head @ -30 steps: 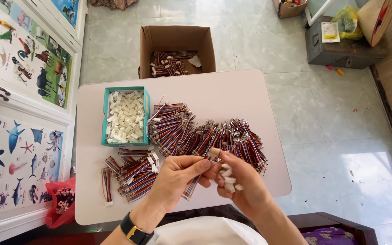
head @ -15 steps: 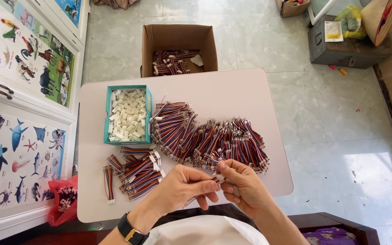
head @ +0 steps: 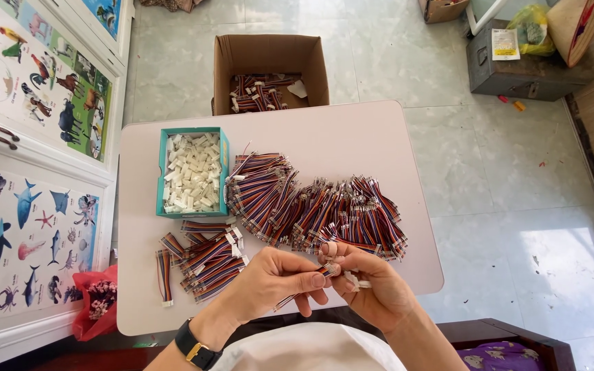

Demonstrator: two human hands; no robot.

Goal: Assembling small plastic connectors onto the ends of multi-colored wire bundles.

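Note:
My left hand (head: pixel 273 282) and my right hand (head: pixel 366 285) meet over the near edge of a small pale table (head: pixel 352 144). Together they pinch a short multicoloured ribbon cable (head: pixel 287 299) at its upper end, where a small white connector (head: pixel 329 268) sits between the fingertips. My right hand also cups a few loose white connectors (head: pixel 355 282). Just beyond the hands lies a long heap of striped ribbon cables (head: pixel 317 206). A smaller group of cables with white ends (head: pixel 201 255) lies left of my left hand.
A teal tray (head: pixel 162 172) full of white connectors stands at the table's left. A cardboard box (head: pixel 269 58) holding more cables sits on the tiled floor beyond the table. Animal posters (head: pixel 29 185) line the left side. A grey metal case (head: pixel 524 72) stands far right.
My hands have drawn slightly nearer to me and closer together. The cable now hangs down between them, with its upper end at the fingertips.

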